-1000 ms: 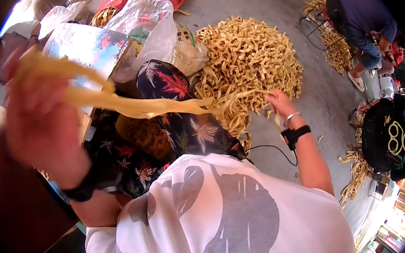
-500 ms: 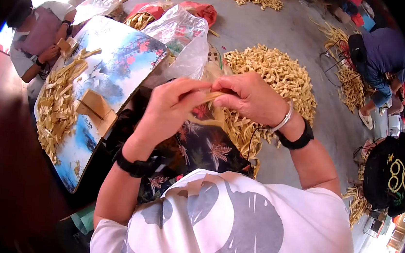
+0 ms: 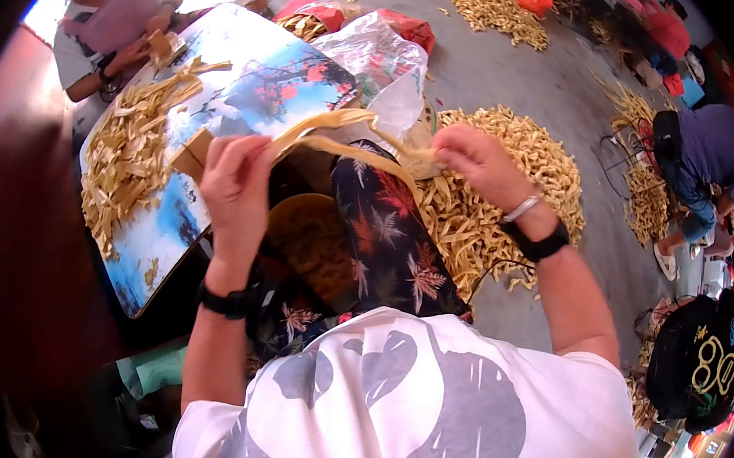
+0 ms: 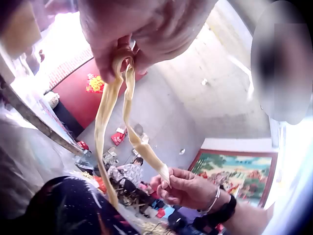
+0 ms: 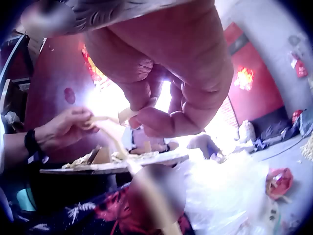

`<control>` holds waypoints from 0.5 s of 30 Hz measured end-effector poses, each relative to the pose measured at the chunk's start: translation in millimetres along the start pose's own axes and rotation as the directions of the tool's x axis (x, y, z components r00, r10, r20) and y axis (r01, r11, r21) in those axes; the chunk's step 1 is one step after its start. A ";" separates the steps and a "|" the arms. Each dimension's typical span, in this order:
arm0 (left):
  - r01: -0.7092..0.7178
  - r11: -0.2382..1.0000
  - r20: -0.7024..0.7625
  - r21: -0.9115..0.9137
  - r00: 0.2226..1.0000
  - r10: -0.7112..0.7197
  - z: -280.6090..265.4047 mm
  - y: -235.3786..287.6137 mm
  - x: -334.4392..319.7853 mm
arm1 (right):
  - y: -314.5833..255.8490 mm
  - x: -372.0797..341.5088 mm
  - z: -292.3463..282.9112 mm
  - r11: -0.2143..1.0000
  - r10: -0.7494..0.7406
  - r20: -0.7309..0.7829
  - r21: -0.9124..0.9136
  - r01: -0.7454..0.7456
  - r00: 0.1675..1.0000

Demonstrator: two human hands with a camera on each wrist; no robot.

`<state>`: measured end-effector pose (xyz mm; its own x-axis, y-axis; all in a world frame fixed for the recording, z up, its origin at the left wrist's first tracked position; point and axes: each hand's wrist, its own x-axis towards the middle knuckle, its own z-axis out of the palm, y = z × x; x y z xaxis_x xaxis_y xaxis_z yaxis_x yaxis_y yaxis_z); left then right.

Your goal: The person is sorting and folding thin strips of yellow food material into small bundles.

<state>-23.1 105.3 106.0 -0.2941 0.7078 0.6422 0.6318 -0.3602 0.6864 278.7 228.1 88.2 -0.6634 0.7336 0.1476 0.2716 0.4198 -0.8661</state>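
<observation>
A long, pale yellow flat strip (image 3: 329, 119) spans the space between both hands above the lap. My left hand (image 3: 237, 186) pinches it at a bend, shown in the left wrist view as a loop of the strip (image 4: 111, 100) between thumb and fingers. My right hand (image 3: 484, 165) pinches one end of the strip, with fingers curled inward in the right wrist view. The other length of strip sags from the left hand toward the knee in dark leaf-print fabric (image 3: 384, 231). Beneath it, a round brown container (image 3: 309, 232) sits partly hidden by the lap.
At left stands a blue-and-white patterned table (image 3: 251, 59) bearing a heap of flat strips (image 3: 129, 180) and a wooden block (image 3: 188, 157). A large pile of knotted pieces (image 3: 522, 182) covers the floor ahead, beside a clear plastic bag (image 3: 383, 63). Other people sit around.
The left hand swung in from far left, and both hands met over the lap. Since then they have drawn apart, left hand leftward and right hand rightward, with the strip between them.
</observation>
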 end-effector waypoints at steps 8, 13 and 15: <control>-0.267 0.916 0.094 0.300 0.964 0.250 6.6 -11.3 2.0 | 63.9 65.5 77.3 0.954 -0.128 -0.141 -0.288 0.083 0.982; -0.264 0.862 0.174 0.432 0.963 0.208 -39.1 -14.3 -49.5 | -1.3 96.9 73.8 0.981 -0.146 0.044 -0.120 0.150 0.988; -0.234 0.834 0.239 0.499 0.963 0.127 -61.0 -21.8 -81.0 | -21.1 96.2 79.4 0.971 -0.192 0.149 -0.114 0.209 0.970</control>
<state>-56.8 18.7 59.8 -0.0318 0.7807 0.6242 0.9540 -0.1626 0.2520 153.8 247.4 82.7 -0.7995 0.5515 0.2380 0.2040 0.6220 -0.7560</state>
